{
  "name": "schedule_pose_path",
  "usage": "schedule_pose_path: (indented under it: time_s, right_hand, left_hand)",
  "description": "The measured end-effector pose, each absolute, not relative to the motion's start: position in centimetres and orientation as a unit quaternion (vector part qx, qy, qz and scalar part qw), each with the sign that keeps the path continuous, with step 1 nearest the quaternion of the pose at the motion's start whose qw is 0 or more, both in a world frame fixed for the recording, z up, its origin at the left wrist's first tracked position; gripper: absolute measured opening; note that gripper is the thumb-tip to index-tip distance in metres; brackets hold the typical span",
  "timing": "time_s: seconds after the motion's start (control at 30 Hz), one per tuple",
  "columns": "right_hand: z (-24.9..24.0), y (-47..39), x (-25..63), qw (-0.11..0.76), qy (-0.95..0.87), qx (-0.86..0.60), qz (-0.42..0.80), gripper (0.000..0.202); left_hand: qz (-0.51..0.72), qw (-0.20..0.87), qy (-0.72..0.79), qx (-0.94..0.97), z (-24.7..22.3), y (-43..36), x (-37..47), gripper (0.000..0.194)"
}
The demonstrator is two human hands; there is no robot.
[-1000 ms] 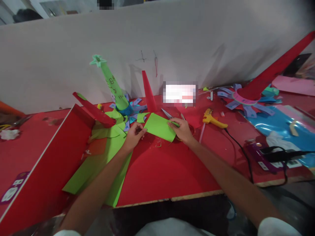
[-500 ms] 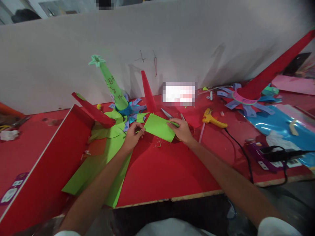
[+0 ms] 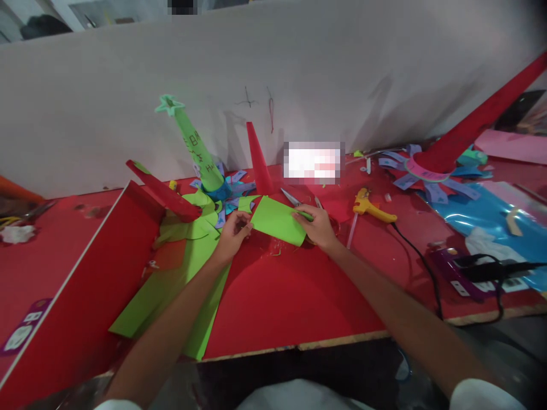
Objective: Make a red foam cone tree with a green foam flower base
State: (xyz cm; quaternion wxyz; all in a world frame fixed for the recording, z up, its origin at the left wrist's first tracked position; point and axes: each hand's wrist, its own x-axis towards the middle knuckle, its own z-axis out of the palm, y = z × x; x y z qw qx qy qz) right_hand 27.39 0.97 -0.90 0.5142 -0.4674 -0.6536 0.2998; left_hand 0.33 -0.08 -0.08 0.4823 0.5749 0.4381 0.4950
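Although barely anything has shifted in the last second, the green paper (image 3: 277,221) stays held at the centre of the frame, so the work seems at a steady hold. My left hand (image 3: 234,230) pinches its left edge; my right hand (image 3: 319,226) grips its upper right side. Scissors (image 3: 290,197) and a glue gun (image 3: 372,208) lie nearby, right of centre.

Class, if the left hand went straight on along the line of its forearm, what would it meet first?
Probably the small green paper piece lying just beyond the left hand, with the upright red cone behind it; one view leaves depth uncertain.
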Motion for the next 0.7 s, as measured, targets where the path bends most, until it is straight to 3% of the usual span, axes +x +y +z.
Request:
schedule_pose_path:
  time_s: [0.13,0.3,0.5,0.7]
  right_hand:
    - [-0.7,0.7,27.3,0.511,-0.663,-0.452,0.309,0.031]
    - [-0.7,0.7,27.2,0.512,-0.667,-0.437,0.319,0.033]
    - [-0.8,0.8,27.3,0.515,-0.663,-0.438,0.322,0.03]
    - [-0.3,0.4,27.1,0.528,-0.656,-0.426,0.332,0.032]
  left_hand:
    - [0.441,0.492,0.445,0.605,0.9,-0.7,0.3,0.041]
    - [0.372,0.428,0.465,0.68,1.1,-1.0,0.4,0.061]
    - [0.364,0.382,0.482,0.7,0.9,-0.8,0.5,0.064]
    - [0.375,0.419,0.474,0.678,1.7,-1.2,0.4,0.067]
